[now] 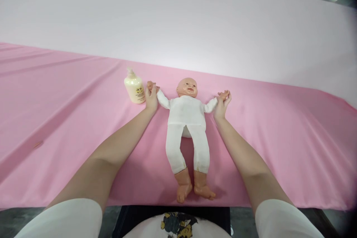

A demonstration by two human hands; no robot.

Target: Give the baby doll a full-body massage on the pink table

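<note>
Nearest the camera, white short sleeves and two bare forearms reach forward over the pink cloth-covered bench [55,119]. Between the arms lies a plastic baby doll in a white cloth suit [186,119], flat on its back, bare feet toward the person, head away, its arms spread out to either side.

The left hand [151,98] is closed around the doll's hand on that side; its grip is narrow, the fingers wrapped about the small wrist and palm. The right hand [222,105] clasps the doll's other hand in the same way, fingers curled close round it, thumb on top.

Just beside the left hand, farther left, stands a cream plastic pump bottle with a yellow label [134,87], upright on the cloth. Behind the bench rises a pale pink backdrop [178,18].
</note>
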